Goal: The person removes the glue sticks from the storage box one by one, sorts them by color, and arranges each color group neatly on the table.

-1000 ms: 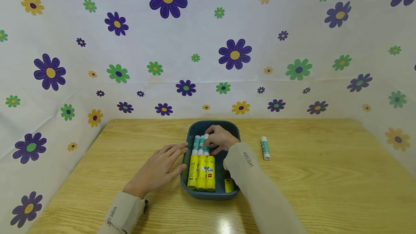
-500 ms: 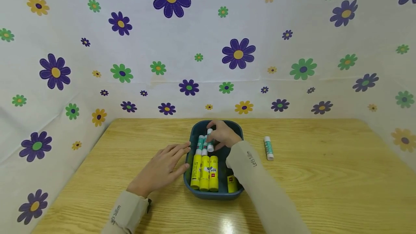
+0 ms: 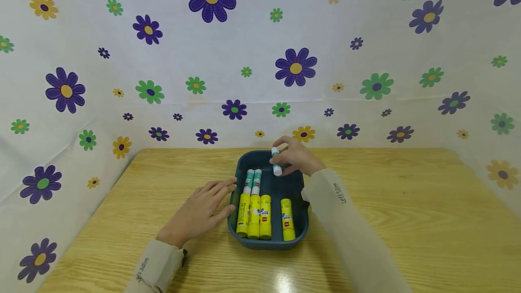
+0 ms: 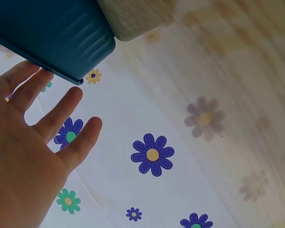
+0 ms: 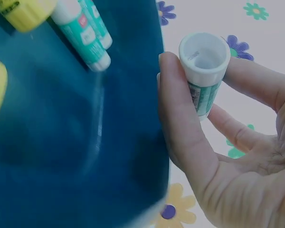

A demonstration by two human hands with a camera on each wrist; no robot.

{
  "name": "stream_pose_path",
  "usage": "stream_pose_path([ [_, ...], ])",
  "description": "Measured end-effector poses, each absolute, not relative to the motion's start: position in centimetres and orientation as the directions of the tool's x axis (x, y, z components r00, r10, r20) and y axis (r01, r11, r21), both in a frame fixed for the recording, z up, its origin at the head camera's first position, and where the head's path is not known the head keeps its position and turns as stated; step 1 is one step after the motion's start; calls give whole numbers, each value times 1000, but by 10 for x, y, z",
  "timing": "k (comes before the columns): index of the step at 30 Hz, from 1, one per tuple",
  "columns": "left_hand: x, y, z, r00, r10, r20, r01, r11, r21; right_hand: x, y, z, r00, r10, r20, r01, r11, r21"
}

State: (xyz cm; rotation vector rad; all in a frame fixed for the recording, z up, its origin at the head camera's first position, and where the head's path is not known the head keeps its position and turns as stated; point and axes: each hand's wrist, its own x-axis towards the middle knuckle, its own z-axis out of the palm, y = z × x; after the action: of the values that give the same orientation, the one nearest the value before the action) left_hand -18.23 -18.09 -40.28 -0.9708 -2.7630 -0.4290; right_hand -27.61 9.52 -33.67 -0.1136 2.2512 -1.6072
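Note:
My right hand (image 3: pixel 299 157) pinches a small white-and-green glue stick (image 3: pixel 276 162) between thumb and fingers, above the far right part of a dark blue bin (image 3: pixel 268 245). The right wrist view shows this stick's hollow white end (image 5: pixel 205 54). Two matching glue sticks (image 3: pixel 256 182) lie side by side in the bin at its far left. Nearer are three larger yellow glue sticks (image 3: pixel 254 218) in a row. One more yellow glue stick (image 3: pixel 287 220) lies apart at the right. My left hand (image 3: pixel 197 211), fingers extended, rests its fingertips against the bin's left side.
The bin stands on a wooden table (image 3: pixel 407 220). Behind and at both sides hangs a white flower-print cloth (image 3: pixel 252 40). My right forearm (image 3: pixel 350 220) passes over the bin's right edge and covers part of the table there.
My right hand has lifted the small glue stick out of its row and carried it right and towards the back. The left hand stays put. My sleeve now hides the loose stick on the table.

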Motion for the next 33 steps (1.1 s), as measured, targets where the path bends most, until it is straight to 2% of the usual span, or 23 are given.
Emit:
stream_pose_path([
  [15,-184,-178,-406,-768,590,250,639,738,219,-276,128,-327,-945,-272,-183,83,343,-936],
  [25,-182,-183,-403,-767,579,275,635,748,196,-275,145,-325,-935,-321,-151,68,256,-964],
  [33,-184,-183,-404,-771,584,253,634,741,221,-272,163,-325,-926,-342,-161,96,200,-975],
])
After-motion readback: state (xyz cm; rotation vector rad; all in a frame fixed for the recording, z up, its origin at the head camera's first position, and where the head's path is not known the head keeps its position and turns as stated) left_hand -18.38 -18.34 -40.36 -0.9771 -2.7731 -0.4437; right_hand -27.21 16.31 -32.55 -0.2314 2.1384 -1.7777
